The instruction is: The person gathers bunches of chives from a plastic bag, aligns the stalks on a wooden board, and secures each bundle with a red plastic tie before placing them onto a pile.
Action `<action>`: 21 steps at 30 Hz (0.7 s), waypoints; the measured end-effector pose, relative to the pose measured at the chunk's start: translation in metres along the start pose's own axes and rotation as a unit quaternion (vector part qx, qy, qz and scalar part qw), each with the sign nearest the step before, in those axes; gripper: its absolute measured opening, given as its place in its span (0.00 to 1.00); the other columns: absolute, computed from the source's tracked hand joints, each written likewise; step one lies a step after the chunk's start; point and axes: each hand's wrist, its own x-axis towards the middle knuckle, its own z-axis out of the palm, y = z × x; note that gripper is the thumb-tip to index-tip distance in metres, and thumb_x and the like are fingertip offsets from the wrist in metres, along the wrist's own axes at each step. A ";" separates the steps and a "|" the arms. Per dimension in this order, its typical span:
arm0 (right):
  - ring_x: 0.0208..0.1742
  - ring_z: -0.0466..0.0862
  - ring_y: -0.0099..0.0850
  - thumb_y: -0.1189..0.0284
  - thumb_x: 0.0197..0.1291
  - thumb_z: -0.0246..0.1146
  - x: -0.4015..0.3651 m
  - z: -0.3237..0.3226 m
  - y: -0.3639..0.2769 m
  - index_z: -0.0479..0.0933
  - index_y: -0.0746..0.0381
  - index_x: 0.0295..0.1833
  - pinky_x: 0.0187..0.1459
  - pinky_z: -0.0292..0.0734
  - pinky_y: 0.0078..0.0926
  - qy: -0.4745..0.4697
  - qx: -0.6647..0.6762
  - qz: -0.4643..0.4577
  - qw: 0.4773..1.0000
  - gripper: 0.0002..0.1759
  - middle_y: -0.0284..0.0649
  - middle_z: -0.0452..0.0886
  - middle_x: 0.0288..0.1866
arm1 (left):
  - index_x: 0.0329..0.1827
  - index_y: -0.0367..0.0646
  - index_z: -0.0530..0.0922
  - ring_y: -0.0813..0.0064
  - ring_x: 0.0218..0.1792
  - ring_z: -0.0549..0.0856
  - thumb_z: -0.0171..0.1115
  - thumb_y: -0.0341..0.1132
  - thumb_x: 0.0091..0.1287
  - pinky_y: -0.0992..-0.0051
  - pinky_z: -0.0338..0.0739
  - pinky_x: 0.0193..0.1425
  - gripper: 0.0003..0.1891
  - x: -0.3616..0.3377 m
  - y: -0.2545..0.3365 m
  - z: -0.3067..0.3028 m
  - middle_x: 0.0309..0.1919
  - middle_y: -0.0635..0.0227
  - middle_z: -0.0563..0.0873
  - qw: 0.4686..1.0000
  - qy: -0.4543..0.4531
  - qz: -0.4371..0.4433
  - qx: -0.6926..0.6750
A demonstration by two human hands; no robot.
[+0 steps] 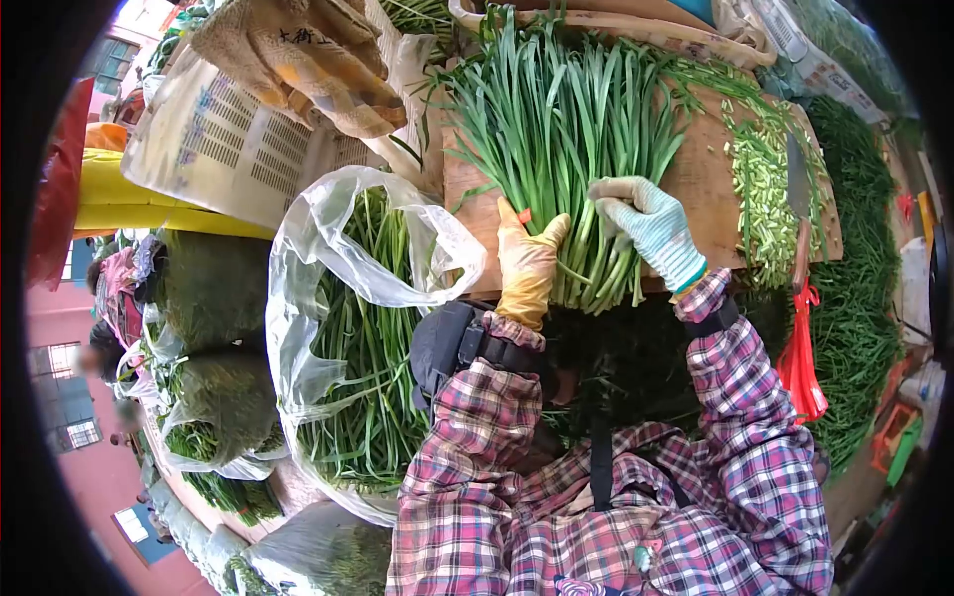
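Observation:
A thick bunch of garlic chives [581,129] lies on a wooden board [711,199], leaves pointing away from me and pale stalk ends towards me. My left hand [529,260], in a yellow glove, is closed on the left side of the bunch, with leaves passing between thumb and forefinger. A small orange piece [525,216] shows by that forefinger. In a white and light-blue glove, my right hand [646,223] bends its fingers in a pinch over the stalks on the bunch's right side.
Cut stalk pieces [770,189] and a knife [799,184] lie on the board's right part; red plastic strips [801,358] hang below the handle. Left stands a clear bag [298,328] of long greens [368,368], near a white crate [234,149]. More greens [860,258] are heaped right.

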 end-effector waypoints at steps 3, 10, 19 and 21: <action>0.30 0.78 0.16 0.79 0.60 0.56 -0.006 -0.002 -0.006 0.68 0.57 0.63 0.27 0.75 0.13 0.021 0.090 -0.103 0.990 0.24 0.34 0.81 0.41 | 0.66 0.27 0.55 0.66 0.44 0.78 0.74 0.38 0.49 0.74 0.73 0.48 0.46 0.001 -0.010 0.001 0.45 0.55 0.76 0.999 0.028 0.025 -0.014; 0.29 0.78 0.18 0.80 0.61 0.52 -0.034 -0.082 0.026 0.73 0.60 0.57 0.24 0.75 0.14 0.191 0.014 -0.081 0.978 0.19 0.36 0.81 0.47 | 0.66 0.28 0.55 0.70 0.39 0.78 0.73 0.35 0.50 0.77 0.75 0.42 0.45 -0.004 0.004 -0.004 0.42 0.60 0.77 1.000 0.008 0.021 0.007; 0.40 0.80 0.31 0.77 0.49 0.64 -0.012 -0.058 0.040 0.74 0.53 0.57 0.43 0.75 0.25 0.048 -0.278 -0.272 0.920 0.26 0.38 0.79 0.42 | 0.69 0.44 0.57 0.74 0.40 0.80 0.65 0.17 0.50 0.78 0.76 0.44 0.41 -0.005 0.043 -0.039 0.44 0.66 0.80 0.966 -0.211 -0.100 -0.106; 0.40 0.80 0.34 0.76 0.49 0.65 -0.007 -0.058 0.042 0.77 0.52 0.54 0.42 0.76 0.27 0.043 -0.325 -0.335 0.884 0.23 0.37 0.80 0.40 | 0.69 0.43 0.56 0.75 0.43 0.79 0.65 0.17 0.50 0.78 0.74 0.49 0.42 -0.005 0.048 -0.039 0.46 0.66 0.79 0.972 -0.223 -0.045 -0.062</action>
